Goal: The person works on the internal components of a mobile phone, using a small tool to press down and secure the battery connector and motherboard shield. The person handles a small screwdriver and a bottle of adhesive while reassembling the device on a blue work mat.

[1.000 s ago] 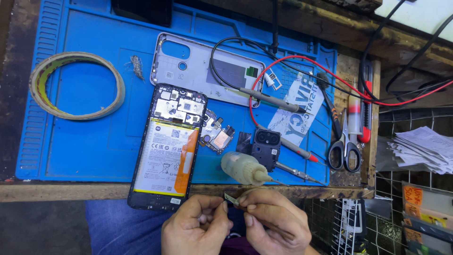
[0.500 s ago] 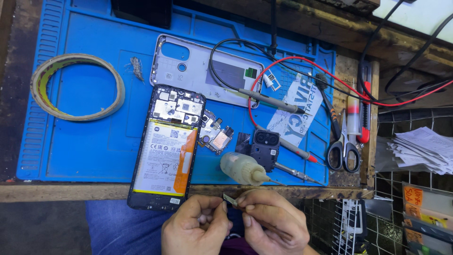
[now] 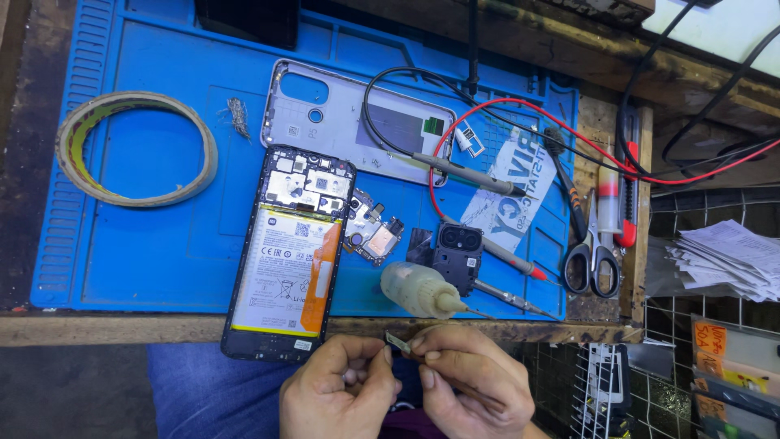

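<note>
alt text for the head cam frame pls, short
Two bare hands, left hand and right hand, pinch a small metal part between them just below the edge of a wooden bench. On the blue repair mat above lie an opened phone showing its battery, its grey back cover, a small squeeze bottle, scissors and a tape roll.

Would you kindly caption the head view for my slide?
Both hands, left hand and right hand, pinch a small metal part below an opened phone on a blue mat.

Below the wooden bench edge point(image 3: 162, 329), the person is wearing blue jeans; both the left hand point(image 3: 341, 394) and right hand point(image 3: 467, 386) are showing bare, short-nailed fingers.
</note>
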